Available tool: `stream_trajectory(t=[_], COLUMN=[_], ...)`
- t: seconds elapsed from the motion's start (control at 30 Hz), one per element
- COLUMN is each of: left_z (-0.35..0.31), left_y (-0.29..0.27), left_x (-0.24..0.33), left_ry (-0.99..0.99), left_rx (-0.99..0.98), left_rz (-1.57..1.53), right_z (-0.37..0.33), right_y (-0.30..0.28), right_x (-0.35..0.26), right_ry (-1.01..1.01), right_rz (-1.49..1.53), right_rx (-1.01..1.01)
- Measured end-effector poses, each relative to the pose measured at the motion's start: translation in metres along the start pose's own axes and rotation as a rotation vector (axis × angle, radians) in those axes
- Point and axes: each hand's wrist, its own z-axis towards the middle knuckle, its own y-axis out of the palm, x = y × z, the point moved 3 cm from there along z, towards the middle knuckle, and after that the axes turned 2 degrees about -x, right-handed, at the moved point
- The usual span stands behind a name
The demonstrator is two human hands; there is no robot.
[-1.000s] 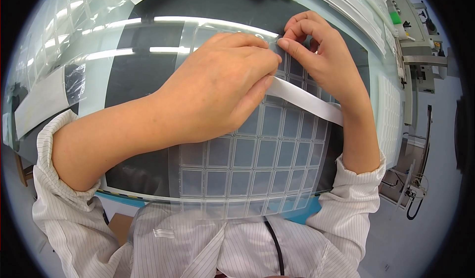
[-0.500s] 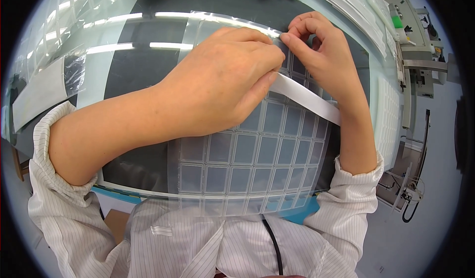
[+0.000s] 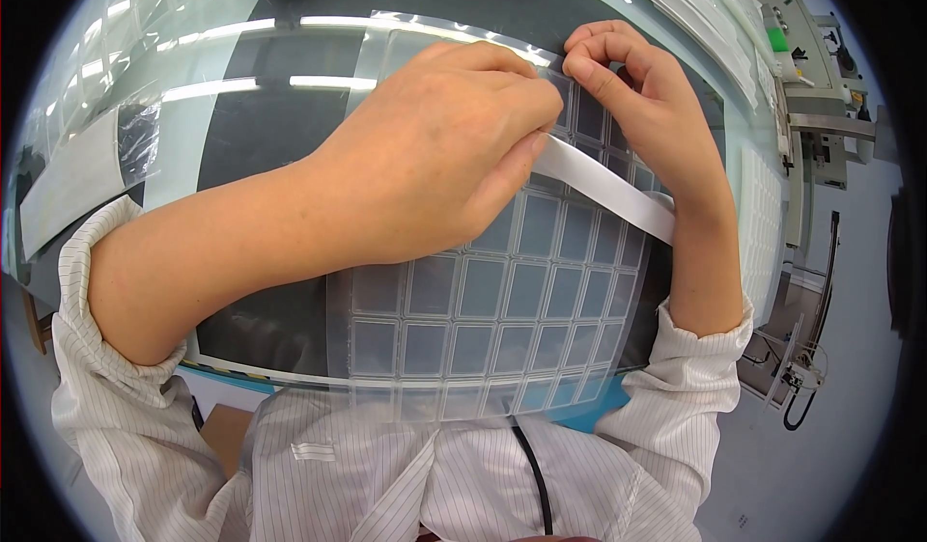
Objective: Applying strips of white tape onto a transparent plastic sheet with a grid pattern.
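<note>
The right hand [image 3: 639, 88], fingertips pressed together, has edged toward the table's [image 3: 180, 161] right edge; the left hand [image 3: 449, 141] still pinches the strip [image 3: 613, 193] above the sheet [image 3: 480, 289].

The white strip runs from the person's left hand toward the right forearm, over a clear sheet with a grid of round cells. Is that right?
Not quite: the cells are rectangular, not round, as the head view shows. The white strip does run from the left hand toward the right forearm, over the clear sheet.
</note>
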Motion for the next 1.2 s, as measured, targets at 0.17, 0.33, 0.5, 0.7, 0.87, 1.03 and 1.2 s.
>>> stream_trajectory(t=[0.17,0.33,0.5,0.7,0.87,1.03,1.2], left_z=[0.000,0.001,-0.005,-0.011,-0.014,-0.012,-0.019], left_y=[0.001,0.002,-0.008,-0.010,-0.006,-0.005,0.001], left_x=[-0.001,0.001,-0.002,0.006,0.006,0.008,0.022], left_ry=[0.026,0.018,-0.028,-0.091,-0.099,-0.136,0.047], left_rx=[0.035,0.037,0.124,0.135,0.152,0.115,0.078], left_rz=[-0.011,-0.023,-0.043,-0.198,-0.249,-0.304,-0.188], right_z=[-0.002,-0.002,-0.020,-0.051,-0.056,-0.057,-0.052], right_y=[0.010,0.013,0.003,0.021,0.027,0.024,0.001], right_x=[-0.003,-0.003,-0.037,-0.054,-0.060,-0.058,-0.032], right_ry=[-0.120,-0.212,-0.175,-0.166,-0.262,-0.442,-0.016], right_rz=[-0.194,-0.479,-0.126,-0.004,-0.126,-0.197,0.092], right_rx=[0.046,0.250,0.134,0.071,0.125,0.205,0.072])
